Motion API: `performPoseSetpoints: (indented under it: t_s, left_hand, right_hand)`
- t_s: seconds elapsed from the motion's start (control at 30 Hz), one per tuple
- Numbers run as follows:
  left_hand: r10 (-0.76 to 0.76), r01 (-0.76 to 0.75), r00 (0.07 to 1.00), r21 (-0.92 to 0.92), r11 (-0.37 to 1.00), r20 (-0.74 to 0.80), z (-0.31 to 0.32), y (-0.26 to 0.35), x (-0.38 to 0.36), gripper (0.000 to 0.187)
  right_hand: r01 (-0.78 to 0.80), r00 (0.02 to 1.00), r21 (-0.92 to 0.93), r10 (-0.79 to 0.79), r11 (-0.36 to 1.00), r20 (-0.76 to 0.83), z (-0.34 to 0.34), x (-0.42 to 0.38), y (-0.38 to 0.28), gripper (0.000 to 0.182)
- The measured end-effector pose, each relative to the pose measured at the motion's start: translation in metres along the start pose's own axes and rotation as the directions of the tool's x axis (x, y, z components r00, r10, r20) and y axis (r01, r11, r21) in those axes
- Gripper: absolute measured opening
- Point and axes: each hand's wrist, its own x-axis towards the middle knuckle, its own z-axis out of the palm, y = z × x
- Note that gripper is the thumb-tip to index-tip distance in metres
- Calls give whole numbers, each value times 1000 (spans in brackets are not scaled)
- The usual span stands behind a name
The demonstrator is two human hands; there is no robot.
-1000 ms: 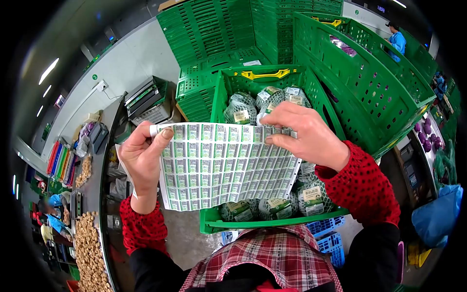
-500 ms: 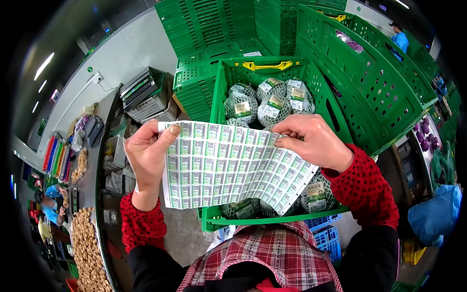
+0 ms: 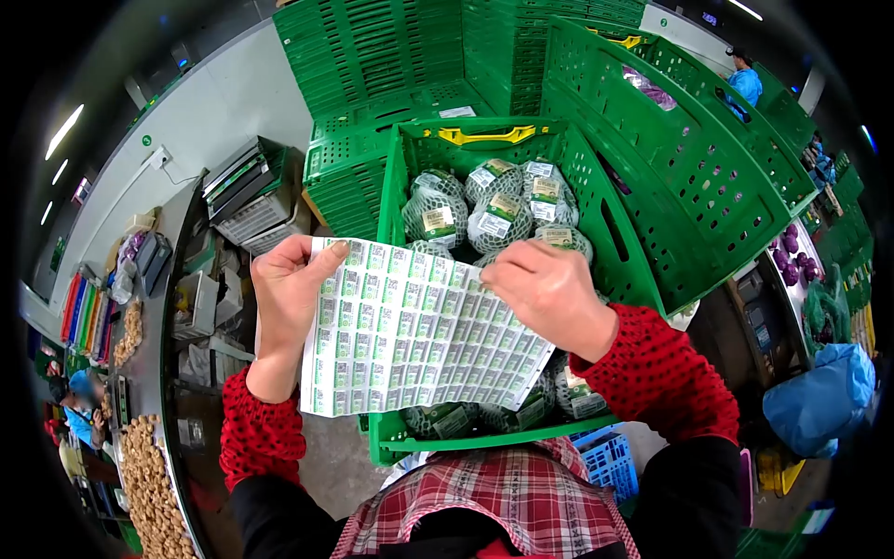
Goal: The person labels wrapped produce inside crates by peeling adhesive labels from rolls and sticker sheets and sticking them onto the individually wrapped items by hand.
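Observation:
A white sheet of small green-and-grey labels (image 3: 400,335) with printed codes spans the space between my hands. My left hand (image 3: 291,291) is closed on its upper left corner, thumb on the front. At the upper right edge, the fingers of my right hand (image 3: 549,293) are pinched together on the sheet; whether a single label is between them is hidden. Below the sheet stands a green crate (image 3: 391,186) with a yellow handle. Inside it lie several net-wrapped packs of produce (image 3: 436,219) with paper labels, partly covered by the sheet and my right hand.
Tall green crates (image 3: 670,177) stand to the right, and stacked ones (image 3: 372,65) behind. On the left a bench (image 3: 182,279) carries a heap of small brown produce (image 3: 154,484) and coloured folders (image 3: 86,317). Blue plastic (image 3: 819,401) is at lower right. Other people are farther off.
My right hand has moved left and slightly down along the sheet's upper edge. The sheet's right side has come in with it. The whole view has shifted a little.

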Motion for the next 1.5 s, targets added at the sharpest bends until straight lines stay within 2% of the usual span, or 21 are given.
performPoseSetpoints:
  t_s: [0.33, 0.4, 0.43, 0.47, 0.53, 0.6, 0.7, 0.77, 0.8, 0.87, 0.93, 1.0, 1.07, 1.1, 1.17, 1.2, 1.27, 1.33, 1.4, 1.47, 1.5]
  left_hand:
    - [-141, 141, 990, -9, 990, -3, -5, -45, 27, 16]
    - [-158, 158, 987, -12, 987, -22, -13, -57, 32, 15]
    - [-119, 121, 991, 27, 992, -61, -20, -60, 33, 14]
    - [-148, 155, 979, 38, 987, -141, -28, -57, 34, 13]
    - [-190, 189, 949, -29, 982, -252, -50, -55, 32, 13]
    - [-170, 186, 926, 14, 982, -336, -67, -47, 25, 13]
    - [-162, 143, 916, -79, 987, -367, -88, -46, 15, 13]
    - [-166, 139, 910, -99, 985, -381, -93, -46, 10, 15]
    - [-163, 132, 907, -105, 986, -388, -96, -48, 7, 15]
    - [-169, 142, 900, -95, 985, -402, -104, -53, 2, 16]
    - [-168, 136, 886, -105, 985, -432, -100, -50, -2, 17]
    - [-141, 115, 877, -85, 990, -460, -104, -55, -8, 17]
    - [-129, 94, 871, -98, 991, -473, -108, -58, -12, 17]
    - [-122, 104, 879, -64, 992, -462, -112, -59, -15, 17]
    - [-94, 106, 866, -4, 994, -492, -112, -60, -16, 19]
    - [-98, 116, 863, 4, 993, -496, -110, -58, -17, 19]
    - [-113, 136, 850, 8, 991, -515, -107, -55, -20, 19]
    - [-124, 150, 843, 7, 989, -524, -107, -59, -20, 20]
    - [-113, 133, 859, 4, 991, -499, -108, -64, -22, 19]
    - [-122, 122, 865, -33, 992, -487, -107, -66, -23, 17]
    - [-125, 131, 867, -22, 991, -482, -106, -63, -23, 17]
  right_hand:
    - [148, 988, -47, -147, 988, 37, 2, 4, -4, 22]
    - [-195, 980, 370, 192, 908, 47, 9, 5, 10, 16]
    - [-513, 845, 544, 500, 664, 186, 6, 12, 23, 15]
    - [-724, 605, 625, 703, 290, 374, 1, 20, 44, 14]
    - [-832, 317, 548, 887, 90, 336, 16, 15, 116, 16]
    - [-887, 185, 459, 954, 59, 236, 59, -31, 195, 20]
    - [-941, 193, 297, 978, 163, 76, 112, -75, 255, 25]
    - [-953, 301, -27, 954, 301, -9, 130, -83, 271, 27]
    - [-950, 312, -28, 950, 311, -11, 128, -74, 270, 27]
    - [-798, 444, -499, 890, 338, -106, 117, -49, 252, 30]
    - [-810, 444, -483, 886, 333, -133, 114, -39, 267, 32]
    - [-912, 373, 106, 908, 397, -194, 121, -29, 299, 33]
    - [-911, 328, 195, 925, 363, -191, 151, -40, 362, 36]
    - [-918, 388, -148, 908, 367, -156, 172, -56, 408, 34]
    - [-916, 217, -363, 971, 169, -97, 172, -3, 365, 38]
    - [-916, 214, -362, 973, 171, -83, 158, 15, 350, 38]
    - [-748, 436, -564, 899, 350, -22, 149, 19, 335, 42]
    - [-926, 370, -58, 928, 373, 53, 153, 23, 342, 40]
    - [-945, 211, 315, 906, 93, 366, 182, 24, 352, 31]
    - [-800, 456, -160, 759, 578, 466, 212, 14, 369, 25]
    - [-510, 556, -382, 634, 771, 538, 213, 21, 361, 24]
